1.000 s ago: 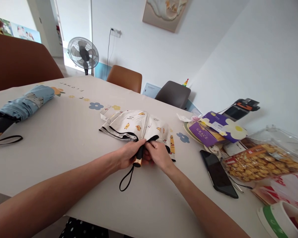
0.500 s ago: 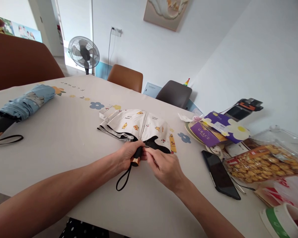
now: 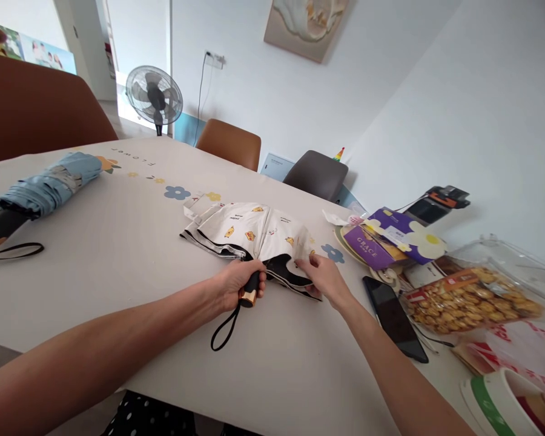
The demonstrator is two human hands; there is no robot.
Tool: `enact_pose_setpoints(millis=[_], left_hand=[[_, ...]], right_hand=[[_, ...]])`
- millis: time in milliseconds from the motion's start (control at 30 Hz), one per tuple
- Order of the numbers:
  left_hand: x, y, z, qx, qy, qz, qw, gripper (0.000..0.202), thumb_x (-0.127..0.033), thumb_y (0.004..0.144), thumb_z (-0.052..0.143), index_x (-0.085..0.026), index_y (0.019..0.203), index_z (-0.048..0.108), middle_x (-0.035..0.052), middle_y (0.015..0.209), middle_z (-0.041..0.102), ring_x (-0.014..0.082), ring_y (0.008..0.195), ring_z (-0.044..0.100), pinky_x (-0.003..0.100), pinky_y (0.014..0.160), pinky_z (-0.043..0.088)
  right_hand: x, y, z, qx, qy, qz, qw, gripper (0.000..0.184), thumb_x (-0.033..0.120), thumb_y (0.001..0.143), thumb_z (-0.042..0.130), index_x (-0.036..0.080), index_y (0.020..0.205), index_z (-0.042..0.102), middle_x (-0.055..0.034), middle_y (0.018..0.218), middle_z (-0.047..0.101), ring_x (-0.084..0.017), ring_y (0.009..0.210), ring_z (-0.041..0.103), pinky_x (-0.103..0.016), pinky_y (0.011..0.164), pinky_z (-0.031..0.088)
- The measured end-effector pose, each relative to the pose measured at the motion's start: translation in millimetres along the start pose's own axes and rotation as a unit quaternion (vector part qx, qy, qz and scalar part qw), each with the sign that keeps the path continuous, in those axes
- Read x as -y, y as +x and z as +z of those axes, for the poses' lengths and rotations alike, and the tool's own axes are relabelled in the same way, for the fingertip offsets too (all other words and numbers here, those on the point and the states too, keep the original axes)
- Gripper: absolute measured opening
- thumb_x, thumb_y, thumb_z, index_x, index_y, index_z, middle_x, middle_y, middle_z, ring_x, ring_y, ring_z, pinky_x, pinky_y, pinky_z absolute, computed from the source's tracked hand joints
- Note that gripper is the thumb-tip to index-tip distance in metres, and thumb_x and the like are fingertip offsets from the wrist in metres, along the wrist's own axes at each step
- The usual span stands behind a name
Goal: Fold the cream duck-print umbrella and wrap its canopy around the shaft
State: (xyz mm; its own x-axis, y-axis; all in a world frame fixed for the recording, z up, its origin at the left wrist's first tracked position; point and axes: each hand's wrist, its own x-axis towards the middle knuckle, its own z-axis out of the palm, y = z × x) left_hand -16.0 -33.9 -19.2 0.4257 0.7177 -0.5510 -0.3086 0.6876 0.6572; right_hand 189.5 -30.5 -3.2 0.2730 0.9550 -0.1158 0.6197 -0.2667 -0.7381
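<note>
A collapsed white umbrella (image 3: 249, 230) printed with small yellow figures lies on the table (image 3: 118, 254), canopy loose and spread. My left hand (image 3: 236, 283) is closed around its black handle with a gold ring, and the black wrist strap (image 3: 224, 328) trails toward me. My right hand (image 3: 324, 275) pinches the right edge of the canopy fabric, where the black lining shows.
A folded light blue umbrella (image 3: 43, 191) lies at the far left. Right of my hands are a black phone (image 3: 393, 315), a purple box (image 3: 393, 239), a clear bag of snacks (image 3: 472, 297) and a green-rimmed bowl (image 3: 504, 399). Chairs and a fan (image 3: 154, 97) stand beyond the table.
My right hand has left the handle area and moved right to take hold of the canopy's edge. My left hand has kept its grip on the handle.
</note>
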Motion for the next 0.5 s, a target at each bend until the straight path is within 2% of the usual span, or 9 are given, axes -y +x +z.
enact_pose_setpoints(millis=[100, 167, 233, 300, 400, 500], left_hand=[[2, -8, 5.5, 0.001, 0.006, -0.012, 1.000, 0.014, -0.013, 0.070, 0.054, -0.013, 0.057, 0.048, -0.0002, 0.055, 0.049, 0.0065, 0.043, 0.045, 0.020, 0.040, 0.042], [3, -11, 8.0, 0.004, 0.006, -0.014, 1.000, 0.014, -0.013, 0.070, 0.054, -0.012, 0.057, 0.048, -0.0005, 0.055, 0.049, 0.0065, 0.043, 0.045, 0.020, 0.040, 0.043], [3, -12, 9.2, 0.007, 0.004, -0.013, 1.000, 0.014, -0.012, 0.070, 0.054, -0.012, 0.058, 0.048, -0.0009, 0.056, 0.049, 0.0066, 0.043, 0.046, 0.020, 0.040, 0.043], [4, -12, 9.2, 0.012, -0.001, -0.013, 1.000, 0.014, -0.012, 0.071, 0.054, -0.013, 0.059, 0.047, -0.0012, 0.056, 0.049, 0.0067, 0.044, 0.046, 0.020, 0.040, 0.043], [5, -11, 7.6, 0.040, -0.010, -0.026, 0.999, 0.013, -0.013, 0.072, 0.054, -0.013, 0.061, 0.047, -0.0014, 0.057, 0.050, 0.0073, 0.044, 0.047, 0.020, 0.040, 0.043], [7, -11, 5.3, 0.072, -0.014, -0.046, 0.996, 0.011, -0.015, 0.073, 0.055, -0.014, 0.064, 0.047, -0.0017, 0.058, 0.051, 0.0081, 0.045, 0.048, 0.021, 0.041, 0.044]], right_hand=[[3, -9, -15, -0.071, 0.030, -0.046, 0.996, 0.031, 0.034, 0.070, 0.062, 0.020, 0.051, 0.042, 0.0032, 0.050, 0.040, -0.010, 0.045, 0.041, -0.022, 0.036, 0.035], [8, -14, -27, -0.152, 0.141, -0.083, 0.975, 0.024, 0.031, 0.069, 0.064, 0.019, 0.055, 0.049, 0.0027, 0.056, 0.044, -0.011, 0.051, 0.043, -0.022, 0.039, 0.040], [14, -19, -36, -0.145, 0.252, -0.068, 0.954, 0.021, 0.031, 0.067, 0.066, 0.019, 0.058, 0.053, 0.0021, 0.058, 0.047, -0.011, 0.052, 0.045, -0.023, 0.041, 0.042], [24, -21, -39, -0.131, 0.313, -0.080, 0.937, 0.019, 0.029, 0.067, 0.067, 0.018, 0.059, 0.055, 0.0019, 0.059, 0.050, -0.011, 0.054, 0.047, -0.023, 0.043, 0.042], [44, -18, -31, -0.128, 0.361, -0.167, 0.908, 0.017, 0.028, 0.070, 0.065, 0.018, 0.061, 0.055, 0.0017, 0.063, 0.052, -0.012, 0.060, 0.052, -0.024, 0.053, 0.045], [68, -9, -13, -0.086, 0.366, -0.236, 0.896, 0.018, 0.028, 0.073, 0.063, 0.018, 0.061, 0.055, 0.0022, 0.064, 0.051, -0.012, 0.063, 0.051, -0.025, 0.060, 0.046]])
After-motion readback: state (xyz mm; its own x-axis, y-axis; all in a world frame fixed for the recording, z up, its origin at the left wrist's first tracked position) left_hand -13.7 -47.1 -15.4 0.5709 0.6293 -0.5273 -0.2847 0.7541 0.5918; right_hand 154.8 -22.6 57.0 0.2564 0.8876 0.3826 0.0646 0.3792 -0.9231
